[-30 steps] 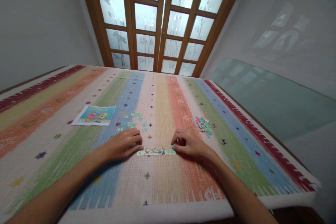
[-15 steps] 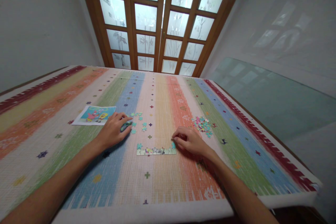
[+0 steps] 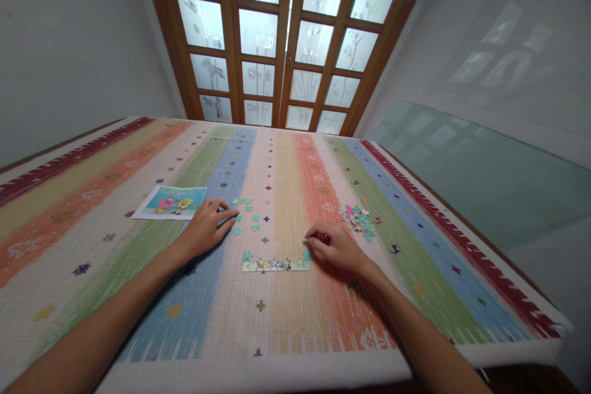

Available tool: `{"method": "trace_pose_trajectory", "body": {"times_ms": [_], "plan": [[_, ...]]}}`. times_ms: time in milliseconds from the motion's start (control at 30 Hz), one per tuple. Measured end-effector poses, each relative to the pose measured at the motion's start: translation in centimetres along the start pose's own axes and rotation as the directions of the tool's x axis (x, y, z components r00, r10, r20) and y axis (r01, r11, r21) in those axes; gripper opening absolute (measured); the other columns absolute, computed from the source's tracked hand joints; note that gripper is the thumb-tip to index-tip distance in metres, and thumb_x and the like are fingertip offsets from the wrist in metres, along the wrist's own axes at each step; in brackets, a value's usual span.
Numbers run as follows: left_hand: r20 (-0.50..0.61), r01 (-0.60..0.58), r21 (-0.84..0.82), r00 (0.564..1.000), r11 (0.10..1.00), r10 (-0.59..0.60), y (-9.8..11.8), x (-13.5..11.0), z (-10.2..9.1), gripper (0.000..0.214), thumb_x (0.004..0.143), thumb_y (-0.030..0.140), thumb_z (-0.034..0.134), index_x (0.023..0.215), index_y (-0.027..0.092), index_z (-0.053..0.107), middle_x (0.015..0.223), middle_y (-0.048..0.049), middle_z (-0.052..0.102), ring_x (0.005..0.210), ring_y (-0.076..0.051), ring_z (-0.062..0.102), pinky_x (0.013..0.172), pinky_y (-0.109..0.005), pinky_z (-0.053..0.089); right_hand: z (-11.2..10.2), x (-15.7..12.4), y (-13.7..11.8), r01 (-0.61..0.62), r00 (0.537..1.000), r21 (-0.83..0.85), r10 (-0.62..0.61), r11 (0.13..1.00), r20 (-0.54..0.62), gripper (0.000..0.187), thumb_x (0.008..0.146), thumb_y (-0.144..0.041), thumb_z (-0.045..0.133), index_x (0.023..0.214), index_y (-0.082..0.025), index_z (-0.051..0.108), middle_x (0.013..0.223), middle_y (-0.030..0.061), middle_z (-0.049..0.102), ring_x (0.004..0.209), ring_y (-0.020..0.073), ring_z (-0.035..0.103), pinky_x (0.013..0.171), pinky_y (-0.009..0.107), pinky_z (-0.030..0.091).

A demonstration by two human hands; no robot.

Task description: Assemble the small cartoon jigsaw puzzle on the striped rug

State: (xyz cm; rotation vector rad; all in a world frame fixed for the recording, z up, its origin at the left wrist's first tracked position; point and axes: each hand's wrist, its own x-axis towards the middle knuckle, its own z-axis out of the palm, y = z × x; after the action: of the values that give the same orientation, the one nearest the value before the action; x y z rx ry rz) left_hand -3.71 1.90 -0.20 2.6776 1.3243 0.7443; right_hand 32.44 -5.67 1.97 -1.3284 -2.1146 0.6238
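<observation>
The left hand (image 3: 206,226) is spread beside teal pieces (image 3: 249,209); the right hand (image 3: 335,246) is curled narrow; whether anything is gripped cannot be told; a puzzle strip (image 3: 277,265) is laid between, a heap (image 3: 357,220) beyond the right.

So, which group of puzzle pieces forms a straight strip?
The row nearest the camera; the loose pieces by the left hand lie spread out, and the heap beyond the right hand is jumbled.

A straight, pale-edged puzzle strip (image 3: 277,265) lies flat, teal end pieces (image 3: 247,256) along its far edge, with loose teal pieces (image 3: 249,209) spread toward eleven o'clock and a multicoloured heap (image 3: 357,220) at two o'clock.
</observation>
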Motion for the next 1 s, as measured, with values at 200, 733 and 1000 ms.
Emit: {"method": "trace_pose_trajectory", "body": {"times_ms": [200,733,1000], "plan": [[0.010,0.007,-0.016,1.000,1.000,-0.007,-0.1,0.3,0.1,0.035,0.099,0.042,0.048,0.105,0.022,0.076,0.102,-0.0095,0.063,0.098,-0.028,0.055,0.096,-0.046,0.046,-0.2,0.0,-0.3,-0.009,1.000,-0.011,0.009,1.000,-0.005,0.008,0.086,-0.019,0.064,0.083,-0.019,0.071,0.074,0.0030,0.067,0.065,0.0156,0.055,0.064,0.030,0.041],[0.037,0.224,-0.309,0.974,0.924,-0.223,1.9,1.1,-2.3,0.025,0.086,0.046,0.057,0.085,0.023,0.068,0.087,-0.0062,0.071,0.085,-0.025,0.061,0.085,-0.039,0.049,0.3,0.0,0.6,-0.033,0.992,0.006,0.034,0.999,-0.121,0.009,0.087,-0.022,0.064,0.083,-0.019,0.072,0.070,0.0007,0.065,0.061,0.0143,0.053,0.062,0.028,0.040],[0.050,0.301,-0.543,0.943,0.784,-0.328,4.0,1.3,-3.3,0.034,0.083,0.051,0.067,0.090,0.019,0.070,0.082,-0.0052,0.072,0.072,-0.019,0.062,0.068,-0.032,0.048,0.2,0.0,-0.8,-0.034,0.997,0.117,0.042,0.993,-0.064,0.012,0.090,-0.027,0.064,0.092,-0.019,0.074,0.073,0.0025,0.068,0.062,0.0147,0.056,0.061,0.029,0.043]]}}
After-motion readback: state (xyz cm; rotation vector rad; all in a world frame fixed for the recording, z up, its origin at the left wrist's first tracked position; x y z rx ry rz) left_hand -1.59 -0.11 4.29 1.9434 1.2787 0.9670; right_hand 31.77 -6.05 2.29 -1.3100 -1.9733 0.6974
